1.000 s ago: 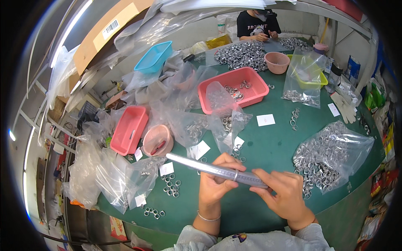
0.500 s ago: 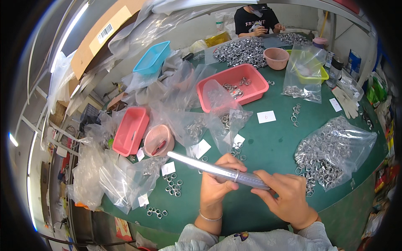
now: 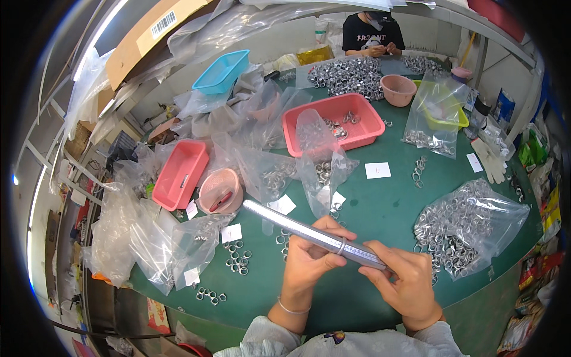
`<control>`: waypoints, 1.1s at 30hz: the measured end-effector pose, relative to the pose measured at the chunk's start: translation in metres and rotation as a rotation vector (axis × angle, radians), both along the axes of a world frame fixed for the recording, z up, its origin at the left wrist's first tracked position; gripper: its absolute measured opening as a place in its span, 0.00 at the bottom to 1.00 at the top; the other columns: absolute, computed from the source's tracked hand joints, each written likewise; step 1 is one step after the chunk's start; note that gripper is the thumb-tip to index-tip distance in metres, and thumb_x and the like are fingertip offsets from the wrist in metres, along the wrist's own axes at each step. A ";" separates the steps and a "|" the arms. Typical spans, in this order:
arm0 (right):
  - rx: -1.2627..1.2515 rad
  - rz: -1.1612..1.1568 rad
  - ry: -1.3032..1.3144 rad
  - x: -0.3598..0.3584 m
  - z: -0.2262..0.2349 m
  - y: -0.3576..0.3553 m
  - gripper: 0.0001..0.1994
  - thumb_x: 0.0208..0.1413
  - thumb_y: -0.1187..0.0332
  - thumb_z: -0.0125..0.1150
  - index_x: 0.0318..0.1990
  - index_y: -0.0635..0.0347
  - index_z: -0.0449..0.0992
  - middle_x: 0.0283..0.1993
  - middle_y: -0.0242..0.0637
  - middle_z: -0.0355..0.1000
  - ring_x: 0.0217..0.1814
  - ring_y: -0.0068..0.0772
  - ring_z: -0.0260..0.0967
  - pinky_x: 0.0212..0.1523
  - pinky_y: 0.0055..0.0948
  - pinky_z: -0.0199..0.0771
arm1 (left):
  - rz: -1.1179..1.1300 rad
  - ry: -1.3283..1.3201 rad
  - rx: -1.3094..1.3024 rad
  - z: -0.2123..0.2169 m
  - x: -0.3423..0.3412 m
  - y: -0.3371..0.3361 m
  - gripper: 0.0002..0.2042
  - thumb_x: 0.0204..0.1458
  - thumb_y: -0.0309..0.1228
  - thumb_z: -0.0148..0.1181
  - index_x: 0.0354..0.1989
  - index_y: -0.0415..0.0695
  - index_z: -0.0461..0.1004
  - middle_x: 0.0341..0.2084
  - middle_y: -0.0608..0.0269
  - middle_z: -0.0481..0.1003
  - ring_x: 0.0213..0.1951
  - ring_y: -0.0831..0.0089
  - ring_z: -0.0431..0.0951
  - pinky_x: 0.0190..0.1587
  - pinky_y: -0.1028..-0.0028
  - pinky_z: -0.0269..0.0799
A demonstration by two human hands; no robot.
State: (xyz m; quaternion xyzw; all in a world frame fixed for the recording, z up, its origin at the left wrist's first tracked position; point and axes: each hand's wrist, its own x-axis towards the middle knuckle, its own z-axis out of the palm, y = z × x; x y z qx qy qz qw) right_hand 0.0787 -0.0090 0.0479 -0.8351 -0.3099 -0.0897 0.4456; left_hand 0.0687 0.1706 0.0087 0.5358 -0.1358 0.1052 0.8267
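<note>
A tapered silver ring mandrel [image 3: 297, 228] with scale marks slants across the front of the table, its thin end up to the left. My right hand [image 3: 401, 276] is closed round its thick end. A metal ring [image 3: 342, 246] sits round the mandrel, and my left hand [image 3: 315, 256] pinches it there between thumb and fingers. Beyond my left hand, loose rings and a small paper slip [image 3: 282, 204] lie on the green table [image 3: 380, 205]. To the right of my right hand is a clear bag of rings [image 3: 464, 223], with some spilling out of its mouth.
Small ring groups lie by paper slips [image 3: 231, 232] at the left. Pink trays [image 3: 363, 143], a round pink basket [image 3: 235, 199], a blue tray [image 3: 221, 71] and plastic bags [image 3: 119, 238] stand about. A co-worker [image 3: 373, 35] handles something small behind a ring heap [image 3: 348, 77].
The view has shifted slightly. Both hands keep their hold, and the mandrel has turned a little, with the ring still round it. The co-worker's hands have come closer together.
</note>
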 end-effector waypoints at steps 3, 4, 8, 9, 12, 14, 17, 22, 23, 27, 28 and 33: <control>0.014 -0.008 -0.032 0.000 -0.004 0.007 0.15 0.42 0.64 0.66 0.38 0.58 0.74 0.17 0.34 0.67 0.13 0.34 0.64 0.15 0.28 0.60 | 0.084 -0.009 -0.063 -0.002 -0.006 -0.006 0.17 0.42 0.32 0.66 0.36 0.31 0.73 0.31 0.61 0.69 0.36 0.73 0.69 0.41 0.74 0.65; 0.022 -0.018 -0.058 0.000 -0.006 0.008 0.14 0.42 0.64 0.66 0.38 0.57 0.75 0.17 0.34 0.67 0.13 0.33 0.64 0.15 0.28 0.60 | 0.117 -0.013 -0.101 -0.003 -0.006 -0.009 0.16 0.44 0.32 0.64 0.37 0.31 0.72 0.31 0.60 0.69 0.36 0.72 0.69 0.41 0.73 0.65; -0.129 -0.057 -0.166 -0.001 0.002 -0.006 0.15 0.41 0.64 0.66 0.38 0.55 0.75 0.16 0.33 0.65 0.12 0.32 0.62 0.14 0.28 0.59 | 0.364 -0.130 -0.378 -0.002 -0.004 0.015 0.15 0.54 0.32 0.53 0.41 0.31 0.66 0.34 0.57 0.68 0.37 0.67 0.69 0.44 0.69 0.64; -0.103 -0.045 -0.152 -0.001 0.003 -0.007 0.14 0.41 0.64 0.67 0.38 0.55 0.75 0.15 0.32 0.65 0.12 0.32 0.62 0.14 0.28 0.59 | 0.346 -0.161 -0.411 0.001 -0.007 0.019 0.15 0.54 0.33 0.53 0.42 0.32 0.65 0.35 0.57 0.68 0.38 0.67 0.68 0.46 0.69 0.63; -0.075 -0.068 -0.117 -0.002 0.006 -0.017 0.14 0.39 0.64 0.67 0.36 0.54 0.76 0.13 0.31 0.63 0.11 0.30 0.60 0.14 0.27 0.57 | 0.338 -0.165 -0.469 0.005 -0.009 0.018 0.15 0.55 0.32 0.52 0.47 0.36 0.63 0.36 0.59 0.67 0.40 0.70 0.65 0.47 0.67 0.62; -0.060 -0.117 -0.094 0.000 0.006 -0.028 0.13 0.38 0.63 0.68 0.34 0.54 0.77 0.12 0.31 0.61 0.10 0.30 0.59 0.13 0.26 0.56 | 0.424 -0.125 -0.472 0.005 -0.007 0.012 0.16 0.56 0.33 0.51 0.49 0.39 0.62 0.35 0.62 0.64 0.38 0.71 0.63 0.47 0.67 0.60; -0.078 -0.187 -0.091 0.000 0.013 -0.045 0.12 0.37 0.64 0.68 0.32 0.55 0.78 0.10 0.31 0.61 0.10 0.29 0.59 0.12 0.26 0.54 | 0.415 -0.138 -0.458 -0.004 -0.002 0.004 0.12 0.54 0.26 0.52 0.45 0.37 0.65 0.36 0.61 0.68 0.38 0.73 0.68 0.49 0.70 0.64; 0.034 -0.235 -0.020 0.003 0.017 -0.083 0.11 0.37 0.68 0.68 0.32 0.59 0.78 0.11 0.33 0.63 0.10 0.24 0.58 0.13 0.23 0.54 | 0.520 -0.121 -0.577 -0.011 0.015 -0.012 0.10 0.53 0.22 0.52 0.43 0.36 0.66 0.34 0.62 0.68 0.38 0.73 0.69 0.46 0.73 0.68; 0.087 -0.270 -0.013 0.002 0.020 -0.089 0.11 0.37 0.69 0.67 0.32 0.59 0.78 0.11 0.34 0.62 0.10 0.23 0.57 0.13 0.22 0.53 | 0.544 -0.106 -0.522 -0.010 0.016 -0.025 0.10 0.53 0.22 0.51 0.44 0.35 0.65 0.34 0.61 0.69 0.37 0.73 0.70 0.45 0.72 0.69; 0.316 -0.428 0.028 0.005 0.019 -0.099 0.10 0.41 0.76 0.63 0.34 0.67 0.75 0.13 0.30 0.60 0.14 0.15 0.52 0.15 0.19 0.49 | -0.024 0.432 -0.586 -0.057 0.043 -0.068 0.12 0.51 0.21 0.53 0.45 0.35 0.66 0.38 0.58 0.71 0.40 0.70 0.72 0.50 0.71 0.67; 0.374 -0.476 0.040 0.007 0.020 -0.101 0.10 0.41 0.76 0.63 0.34 0.68 0.75 0.14 0.29 0.60 0.15 0.13 0.51 0.15 0.18 0.49 | -0.002 0.472 -0.638 -0.067 0.064 -0.078 0.12 0.51 0.22 0.53 0.44 0.35 0.66 0.38 0.57 0.71 0.41 0.69 0.72 0.52 0.69 0.66; 0.440 -0.459 0.086 0.015 0.017 -0.103 0.09 0.44 0.76 0.62 0.34 0.71 0.73 0.15 0.27 0.58 0.17 0.12 0.49 0.17 0.17 0.47 | 0.081 0.317 -0.764 -0.033 0.187 -0.044 0.15 0.52 0.25 0.54 0.46 0.33 0.61 0.48 0.51 0.64 0.50 0.58 0.67 0.57 0.61 0.62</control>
